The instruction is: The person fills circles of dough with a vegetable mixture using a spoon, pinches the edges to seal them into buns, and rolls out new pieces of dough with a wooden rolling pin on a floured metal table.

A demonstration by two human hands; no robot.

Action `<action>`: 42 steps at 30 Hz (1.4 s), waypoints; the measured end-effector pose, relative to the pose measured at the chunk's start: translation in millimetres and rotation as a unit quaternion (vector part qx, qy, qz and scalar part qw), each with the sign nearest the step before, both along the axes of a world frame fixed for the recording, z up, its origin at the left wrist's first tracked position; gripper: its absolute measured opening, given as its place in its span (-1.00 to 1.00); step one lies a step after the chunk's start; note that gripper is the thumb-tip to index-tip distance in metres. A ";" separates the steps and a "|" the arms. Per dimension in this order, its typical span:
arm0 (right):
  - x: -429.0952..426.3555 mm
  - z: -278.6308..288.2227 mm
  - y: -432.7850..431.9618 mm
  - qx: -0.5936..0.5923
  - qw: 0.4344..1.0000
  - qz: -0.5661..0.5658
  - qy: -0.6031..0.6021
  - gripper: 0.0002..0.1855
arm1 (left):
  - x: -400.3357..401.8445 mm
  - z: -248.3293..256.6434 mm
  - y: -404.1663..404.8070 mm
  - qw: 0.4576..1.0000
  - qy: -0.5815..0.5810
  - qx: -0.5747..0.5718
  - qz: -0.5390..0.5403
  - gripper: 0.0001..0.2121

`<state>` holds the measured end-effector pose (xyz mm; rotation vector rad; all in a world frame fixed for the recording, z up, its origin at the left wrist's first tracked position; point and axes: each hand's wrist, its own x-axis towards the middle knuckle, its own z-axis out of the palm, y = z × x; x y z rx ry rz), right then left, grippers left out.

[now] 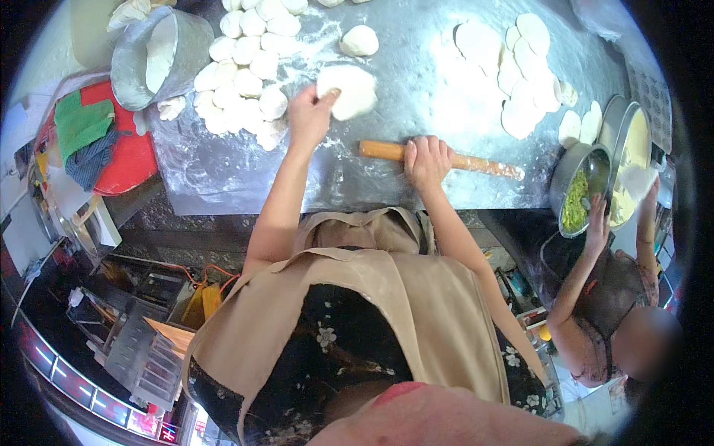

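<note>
A flattened round of dough point(352, 93) is pinched at its left edge by my left hand point(313, 114), thumb on top. My right hand point(428, 161) grips a wooden rolling pin point(485, 165) near its middle, over the floured metal worktop point(223, 187). Just beyond the round sits a single dough ball point(360, 40). Left of my left hand, many dough balls point(245, 83) lie crowded together. Thin rolled wrappers point(527, 72) overlap in a pile at the right; glare washes out part of the dough.
A metal pot point(189, 56) with flour stands at the back left. Green and blue cloths point(86, 125) lie on a red stool point(131, 161). At right, a co-worker's hand point(598, 226) touches a bowl of shredded green filling point(574, 206), beside a second basin point(636, 139).
</note>
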<state>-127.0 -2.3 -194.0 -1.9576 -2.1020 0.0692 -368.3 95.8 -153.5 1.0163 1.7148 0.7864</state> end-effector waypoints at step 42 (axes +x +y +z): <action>11.1 14.4 -14.8 -0.035 0.998 -0.053 0.012 -0.74 | 66.3 -34.7 -11.0 0.948 0.134 0.008 -0.290 -0.69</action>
